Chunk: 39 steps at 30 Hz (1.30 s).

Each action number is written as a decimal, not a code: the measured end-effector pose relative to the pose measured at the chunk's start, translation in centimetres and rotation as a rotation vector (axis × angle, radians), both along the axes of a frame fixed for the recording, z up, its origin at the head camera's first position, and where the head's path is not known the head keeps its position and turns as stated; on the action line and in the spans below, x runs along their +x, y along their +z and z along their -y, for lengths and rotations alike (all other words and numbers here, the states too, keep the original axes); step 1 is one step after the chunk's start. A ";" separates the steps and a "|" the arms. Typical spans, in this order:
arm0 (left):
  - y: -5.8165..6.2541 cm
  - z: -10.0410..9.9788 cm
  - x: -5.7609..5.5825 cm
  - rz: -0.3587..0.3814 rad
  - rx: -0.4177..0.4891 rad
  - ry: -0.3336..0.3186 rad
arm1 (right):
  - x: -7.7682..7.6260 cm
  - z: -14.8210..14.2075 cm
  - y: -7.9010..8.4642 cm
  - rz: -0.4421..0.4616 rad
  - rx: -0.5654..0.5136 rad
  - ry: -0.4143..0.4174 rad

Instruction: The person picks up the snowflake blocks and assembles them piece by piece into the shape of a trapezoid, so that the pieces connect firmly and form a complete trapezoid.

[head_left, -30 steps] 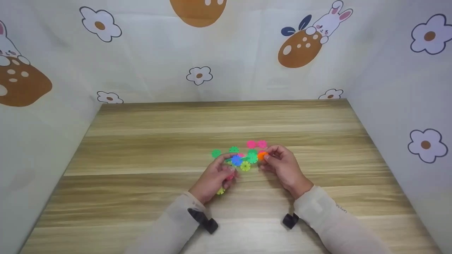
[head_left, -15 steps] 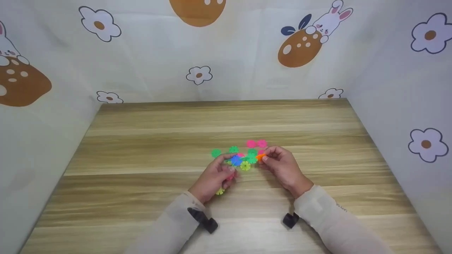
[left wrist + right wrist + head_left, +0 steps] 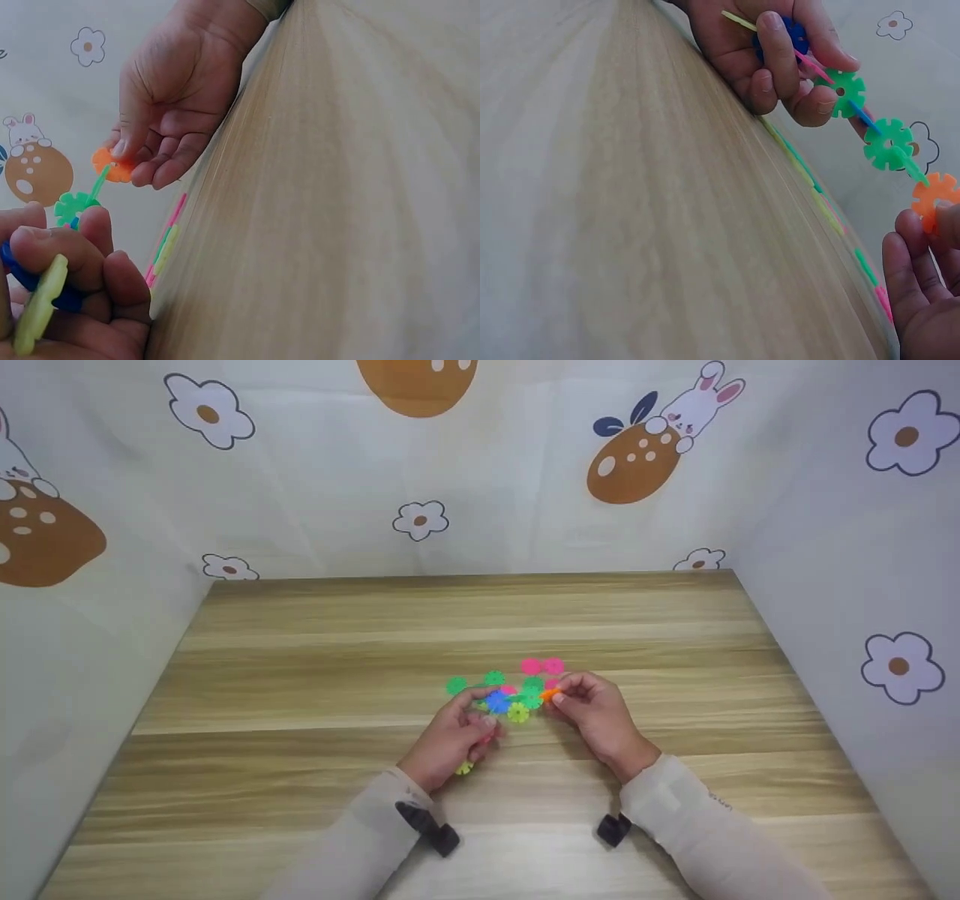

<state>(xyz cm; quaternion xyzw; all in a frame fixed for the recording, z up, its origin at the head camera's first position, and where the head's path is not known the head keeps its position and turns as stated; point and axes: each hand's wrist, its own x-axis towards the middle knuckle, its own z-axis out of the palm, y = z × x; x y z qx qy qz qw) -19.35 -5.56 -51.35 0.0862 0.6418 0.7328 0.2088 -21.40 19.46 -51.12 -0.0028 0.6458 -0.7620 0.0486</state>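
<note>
Between the two hands stretches a chain of notched plastic discs. My left hand point(image 3: 450, 739) grips one end; a dark blue disc point(image 3: 793, 41), a yellow disc point(image 3: 41, 300) and a pink disc point(image 3: 810, 66) show among its fingers. Two green discs point(image 3: 847, 91) point(image 3: 889, 142), linked by a blue one point(image 3: 865, 117), reach toward the right. Thumb and fingers of my right hand point(image 3: 604, 724) pinch an orange disc point(image 3: 934, 193). Its edge meets an edge-on green disc point(image 3: 912, 166) at the chain's end; how deep the notches interlock I cannot tell.
Loose discs lie flat on the wood-grain table point(image 3: 315, 660) behind the hands, among them pink discs point(image 3: 541, 666), green discs point(image 3: 457, 685) and a yellow disc point(image 3: 518, 712). Patterned cloth walls point(image 3: 315, 495) enclose the table at the back and sides.
The orange disc has turned from face-on to nearly edge-on and shifted slightly left against the chain's green end. My left hand has kept its hold almost still.
</note>
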 end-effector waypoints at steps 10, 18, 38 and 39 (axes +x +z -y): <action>0.3 -0.2 0.2 -0.001 -0.036 0.019 | 0.1 0.1 0.3 0.008 0.031 -0.008; 0.2 -0.4 0.1 0.002 -0.034 0.032 | -0.6 -0.5 0.0 0.042 0.167 0.015; 0.1 -0.2 0.2 0.017 -0.015 0.030 | -0.2 -1.0 1.7 0.088 0.731 0.155; 0.1 -0.2 0.2 0.016 -0.015 0.029 | -0.2 -1.0 1.7 0.074 0.759 0.161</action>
